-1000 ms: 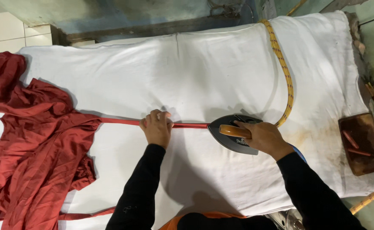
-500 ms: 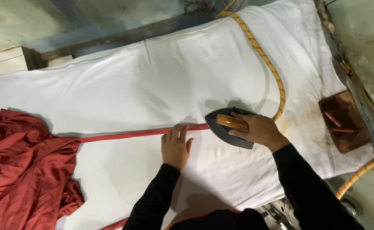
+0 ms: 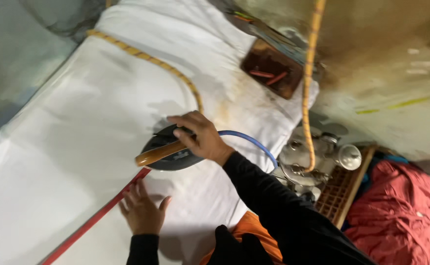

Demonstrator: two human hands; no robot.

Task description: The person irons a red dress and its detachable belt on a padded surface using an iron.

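- Compared with half a second ago, view is swinging hard to the right: red garment heap at the left edge is gone from frame, and the white padded tabletop (image 3: pixel 77 147) is now running diagonally from lower left to upper centre.
- Right hand (image 3: pixel 202 137) is sitting mid-frame, fingers curled round the wooden handle (image 3: pixel 158 153) of the dark iron (image 3: pixel 173 152); iron is resting flat on the tabletop, nose pointing toward lower left.
- Left hand (image 3: pixel 141 211) is lying lower centre, fingers spread wide and flat, holding nothing, pressing beside the red strip (image 3: pixel 97 216) that is trailing to the lower left corner.
- Iron is reading as heavy, rigid, hot at the sole; handle is the only safe hold, as now.
- Strip is reading as light, limp, prone to creeping; flat-palm pinning suits it better than pinching.
- Blue hose (image 3: pixel 252 140) is trailing from the iron's rear toward the right; yellow braided cord (image 3: pixel 146 56) is crossing the cloth above.
- Red cloth pile (image 3: pixel 396 211) is lying at lower right, off the tabletop.
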